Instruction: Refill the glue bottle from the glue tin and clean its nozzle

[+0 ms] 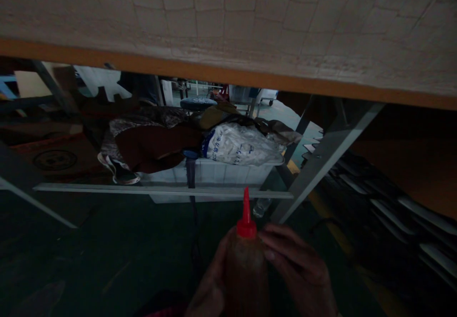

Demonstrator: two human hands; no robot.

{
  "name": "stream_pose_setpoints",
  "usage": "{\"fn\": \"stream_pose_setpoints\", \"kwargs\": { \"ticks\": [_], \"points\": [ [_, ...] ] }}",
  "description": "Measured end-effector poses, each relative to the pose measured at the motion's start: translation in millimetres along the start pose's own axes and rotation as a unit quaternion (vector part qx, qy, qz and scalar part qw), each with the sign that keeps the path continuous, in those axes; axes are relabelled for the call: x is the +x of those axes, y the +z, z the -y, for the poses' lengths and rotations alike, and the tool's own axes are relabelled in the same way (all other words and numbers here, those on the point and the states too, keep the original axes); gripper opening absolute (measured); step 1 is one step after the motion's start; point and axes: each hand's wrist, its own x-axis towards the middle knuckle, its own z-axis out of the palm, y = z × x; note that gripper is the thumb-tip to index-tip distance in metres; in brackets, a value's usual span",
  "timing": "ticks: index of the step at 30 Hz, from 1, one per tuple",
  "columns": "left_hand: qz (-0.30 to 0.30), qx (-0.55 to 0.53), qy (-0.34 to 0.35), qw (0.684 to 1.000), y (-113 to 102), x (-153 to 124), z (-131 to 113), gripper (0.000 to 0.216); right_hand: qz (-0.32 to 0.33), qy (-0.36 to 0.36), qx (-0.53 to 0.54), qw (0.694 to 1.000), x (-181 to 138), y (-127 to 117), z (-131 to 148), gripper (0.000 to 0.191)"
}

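A squeeze bottle [247,274] with a brownish body and a red pointed nozzle cap [246,226] stands upright between my hands, low in the head view. My left hand [212,274] is wrapped round its left side. At the bottle's right shoulder, just below the red cap, my right hand [300,264] is closed, with thumb and fingertips drawn together against the bottle. The bottle's lower end runs out of the frame. Dim light hides what the bottle holds.
Above is a worktable edge [228,72] with a creased covering. Under it, a metal crossbar [164,191] runs before a white bin [228,172] bearing a plastic bag [243,145] and dark cloth [153,145]. A clear bottle [262,205] stands by the table leg [324,164]. Stacked parts [403,217] lie right.
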Motion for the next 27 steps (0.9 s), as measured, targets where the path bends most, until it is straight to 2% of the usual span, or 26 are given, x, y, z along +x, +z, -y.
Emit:
{"fn": "stream_pose_setpoints", "kwargs": {
  "ticks": [2, 4, 8, 11, 14, 16, 21, 25, 27],
  "points": [
    [0.034, -0.046, 0.000, 0.998, 2, 3, 2, 0.068, 0.009, 0.004, 0.004, 1.000, -4, 1, -1, 0.016],
    [0.041, -0.066, 0.008, 0.997, 2, 6, 5, 0.066, 0.035, 0.011, -0.013, 0.999, -8, 1, -2, 0.018],
    [0.046, -0.043, 0.009, 0.998, -3, 9, 9, 0.067, 0.077, 0.018, -0.035, 0.996, -11, 2, -3, 0.021],
    [0.003, 0.015, 0.006, 1.000, -4, 7, 11, 0.072, 0.068, -0.040, -0.047, 0.996, -9, 4, -2, 0.022],
    [-0.043, 0.044, 0.005, 0.998, -1, 5, 12, 0.071, 0.033, -0.127, -0.151, 0.980, -6, 6, 0, 0.024],
    [-0.055, 0.020, 0.008, 0.998, 0, 5, 12, 0.068, 0.026, -0.149, -0.194, 0.969, -4, 7, 3, 0.023],
    [-0.030, -0.035, 0.003, 0.999, -10, 10, 13, 0.066, 0.055, -0.083, -0.076, 0.992, 4, 7, 13, 0.015],
    [-0.036, 0.030, 0.022, 0.999, -19, 12, 16, 0.065, 0.065, -0.104, -0.094, 0.988, 2, 7, 12, 0.020],
    [-0.052, 0.071, 0.042, 0.995, -23, 13, 17, 0.064, 0.077, -0.077, -0.085, 0.990, 0, 8, 9, 0.018]
  ]
}}
